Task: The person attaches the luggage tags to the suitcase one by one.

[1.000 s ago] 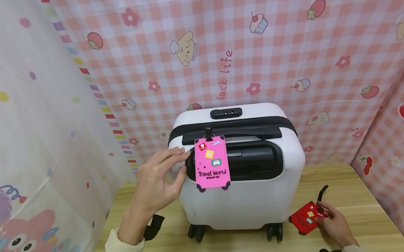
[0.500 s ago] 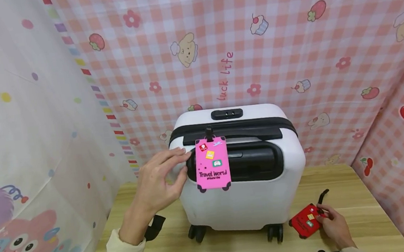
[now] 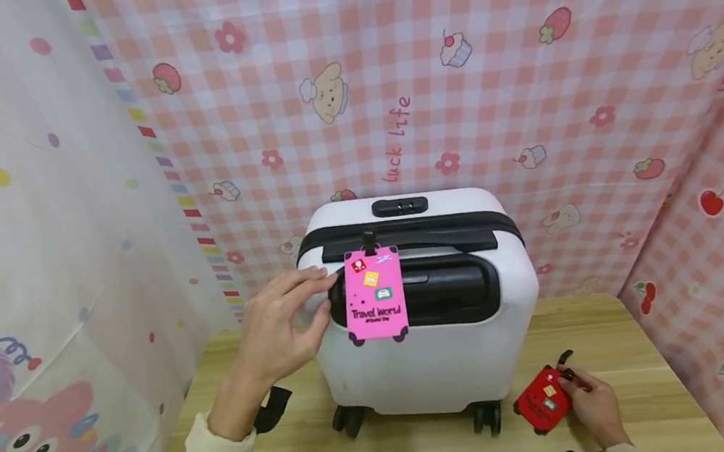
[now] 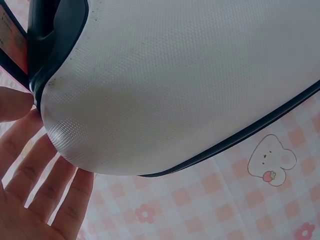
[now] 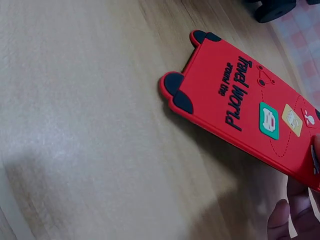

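A white suitcase (image 3: 415,373) stands upright on its black wheels. From its black top handle (image 3: 442,240) a pink luggage tag (image 3: 376,301) hangs by a black strap. My left hand (image 3: 280,325) is at the suitcase's left upper corner, fingertips beside the black handle recess; in the left wrist view its fingers (image 4: 42,185) lie fairly straight along the rounded corner. Low on the right, my right hand (image 3: 595,403) pinches a red luggage tag (image 3: 542,401) near its strap end. In the right wrist view the red tag (image 5: 235,100) is tilted, and only part of that hand shows.
The suitcase stands on a wooden table (image 3: 614,332). Pink checked cloth (image 3: 519,94) hangs behind and at the right, and a white patterned cloth (image 3: 94,230) hangs at the left. A black combination lock (image 3: 399,206) sits on top of the suitcase.
The head view has shifted slightly. My right hand keeps hold of the red tag, whose black strap now shows shorter above the fingers. The left hand stays at the suitcase's corner.
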{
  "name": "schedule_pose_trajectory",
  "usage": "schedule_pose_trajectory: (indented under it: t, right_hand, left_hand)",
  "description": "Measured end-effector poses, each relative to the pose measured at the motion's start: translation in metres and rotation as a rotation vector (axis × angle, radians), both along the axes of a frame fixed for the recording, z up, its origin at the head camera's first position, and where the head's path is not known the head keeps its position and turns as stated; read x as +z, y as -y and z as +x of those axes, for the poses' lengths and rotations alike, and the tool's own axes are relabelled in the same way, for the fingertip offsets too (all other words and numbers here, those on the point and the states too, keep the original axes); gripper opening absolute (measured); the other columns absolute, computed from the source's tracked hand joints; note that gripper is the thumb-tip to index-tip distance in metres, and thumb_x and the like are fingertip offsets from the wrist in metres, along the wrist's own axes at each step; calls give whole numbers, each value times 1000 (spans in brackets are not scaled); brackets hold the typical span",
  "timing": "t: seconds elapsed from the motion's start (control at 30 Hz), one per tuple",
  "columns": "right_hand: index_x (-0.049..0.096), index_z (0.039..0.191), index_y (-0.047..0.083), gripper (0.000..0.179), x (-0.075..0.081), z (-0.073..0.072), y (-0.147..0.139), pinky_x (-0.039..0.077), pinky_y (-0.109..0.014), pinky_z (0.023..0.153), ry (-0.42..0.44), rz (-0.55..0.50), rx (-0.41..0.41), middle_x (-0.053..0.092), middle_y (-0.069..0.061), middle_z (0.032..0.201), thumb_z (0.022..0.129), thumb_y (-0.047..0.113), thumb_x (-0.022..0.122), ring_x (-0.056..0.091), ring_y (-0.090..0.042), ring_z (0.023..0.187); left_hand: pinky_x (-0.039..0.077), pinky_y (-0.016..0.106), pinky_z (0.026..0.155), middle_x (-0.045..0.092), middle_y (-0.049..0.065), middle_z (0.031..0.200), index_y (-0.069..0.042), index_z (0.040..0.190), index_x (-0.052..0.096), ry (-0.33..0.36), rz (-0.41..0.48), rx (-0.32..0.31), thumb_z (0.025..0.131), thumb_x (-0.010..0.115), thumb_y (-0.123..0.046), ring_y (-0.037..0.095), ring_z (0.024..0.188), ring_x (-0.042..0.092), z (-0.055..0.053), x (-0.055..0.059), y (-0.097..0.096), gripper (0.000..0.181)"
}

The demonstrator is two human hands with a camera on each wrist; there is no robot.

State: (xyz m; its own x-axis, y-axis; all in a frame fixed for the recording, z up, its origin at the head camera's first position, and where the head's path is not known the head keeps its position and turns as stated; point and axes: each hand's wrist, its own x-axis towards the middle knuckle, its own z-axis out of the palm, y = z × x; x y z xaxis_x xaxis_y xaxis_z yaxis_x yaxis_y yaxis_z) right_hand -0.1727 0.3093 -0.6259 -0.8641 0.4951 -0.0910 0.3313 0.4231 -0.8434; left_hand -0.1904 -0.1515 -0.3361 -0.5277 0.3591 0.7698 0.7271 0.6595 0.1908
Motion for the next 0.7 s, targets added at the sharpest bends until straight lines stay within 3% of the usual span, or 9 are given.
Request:
schedule_pose_trajectory:
  t: [0.13,0.3,0.47,0.7]
  right_hand:
    - [64,125,-4,35,7,-1,-1,41,-21,62,16,7,52,65,-1,84,92,9,66,50,-3,71]
    - [61,123,-9,36,13,-3,-2,42,-17,67,39,-17,110,72,-10,97,94,11,64,52,3,76]
    - [60,126,-9,39,21,-7,-2,45,-17,65,34,-72,124,72,-3,94,94,12,65,53,5,74]
    - [63,124,-7,38,34,-13,-3,40,-11,68,2,9,148,74,-12,101,95,16,66,52,11,74]
  left_hand:
    - [56,44,82,73,6,111,-11,107,78,-4,1,3,81,72,-15,24,105,68,0,0,1,26]
    - [55,45,83,73,5,112,-12,108,77,-1,1,3,82,72,-16,24,106,68,0,0,1,27]
    - [56,45,83,73,5,112,-12,107,77,-6,6,1,82,72,-16,24,105,68,0,-1,0,27]
    - [56,45,82,73,5,111,-12,107,78,-11,12,-2,81,72,-14,24,105,68,-1,-3,0,27]
